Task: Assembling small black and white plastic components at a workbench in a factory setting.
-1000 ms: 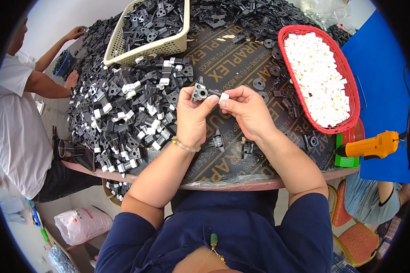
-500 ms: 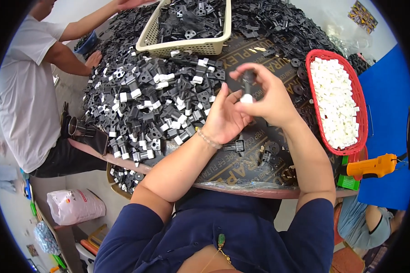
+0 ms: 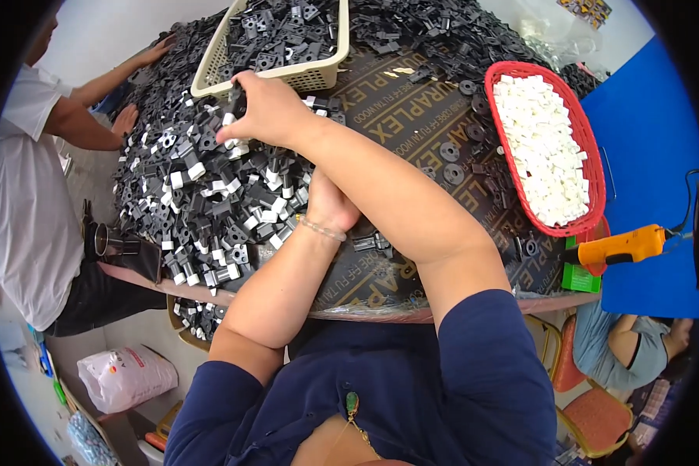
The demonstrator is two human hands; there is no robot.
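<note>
My right hand (image 3: 276, 113) reaches across to the left, over the pile of black plastic parts with white caps (image 3: 237, 190). Between its thumb and fingers is a black plastic part with a white cap (image 3: 227, 119), partly covered by the hand. Beneath the right forearm lies my left hand (image 3: 334, 203), a beaded bracelet at its wrist; its fingers are hidden. A loose black part (image 3: 373, 244) rests on the table close to the left wrist.
A cream basket (image 3: 318, 78) of black parts stands at the back. On the right are a red basket (image 3: 590, 167) of white caps and an orange-handled power tool (image 3: 621, 245). Black discs (image 3: 452, 174) lie mid-table. At the left, a co-worker's hand (image 3: 124, 120) touches the heap.
My right hand has carried the capped part left, from the middle of the table to above the pile. It now crosses over my left hand. The view has shifted slightly.
</note>
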